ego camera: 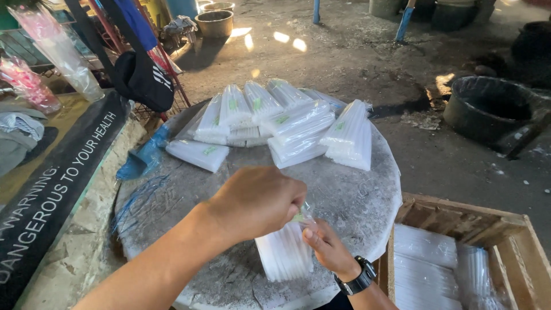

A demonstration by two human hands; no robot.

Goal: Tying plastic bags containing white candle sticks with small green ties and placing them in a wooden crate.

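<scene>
Since both hands are bunched at the neck of the clear bag of white sticks (285,252), the risk I see is the mouth slipping open w/ the sticks sliding out onto the round stone table (367,201), esp. if the pinch loosens or the plastic tears at the twist. Left hand (258,201) is clenched over the bag's top, knuckles up, fingers curled tight on the gathered plastic. Right hand (328,245), w/ a black wristwatch (359,278), pinches the same neck from the right; thumb & fingertips are closed on it. Bag itself sits at the near edge of the table, body hanging just below & between both hands. Finished packs (275,123) lie piled at the far side, well apart; wooden crate (459,221) w/ more packs stands near right.
</scene>
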